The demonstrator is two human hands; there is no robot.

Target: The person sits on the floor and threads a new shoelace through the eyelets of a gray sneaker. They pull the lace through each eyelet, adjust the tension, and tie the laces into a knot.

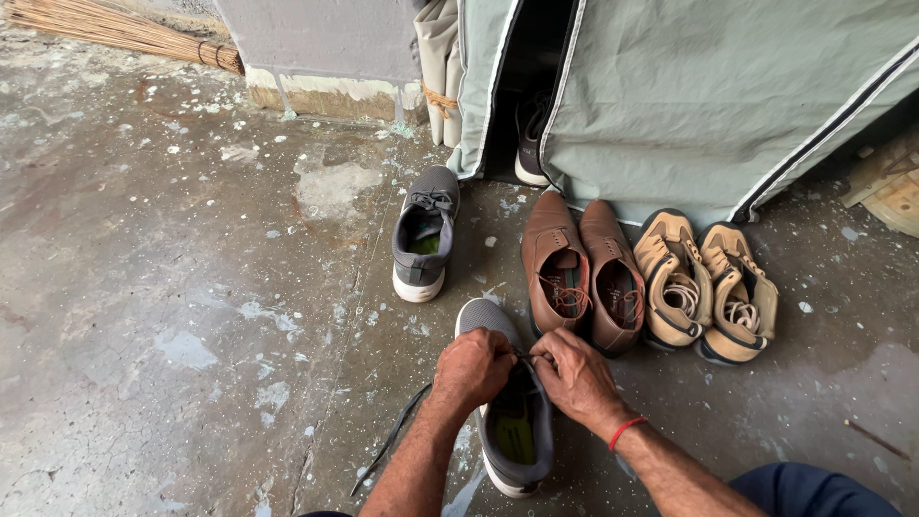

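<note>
- Head view: the left hand [471, 369] and the right hand [572, 375] are both closed, pinching the laces of a grey shoe [512, 421] that lies on the concrete floor [191, 316] right in front of the person.
- A dark lace end [392, 436] trails off to the left over the floor.
- The right wrist wears a red band [625, 430].
- A second grey shoe [424, 233] stands apart, further away.
- Brown leather shoes [584, 271] and tan boots [706, 285] stand side by side before a grey fabric cover [689, 96].
- A broom [115, 29] lies at top left.
</note>
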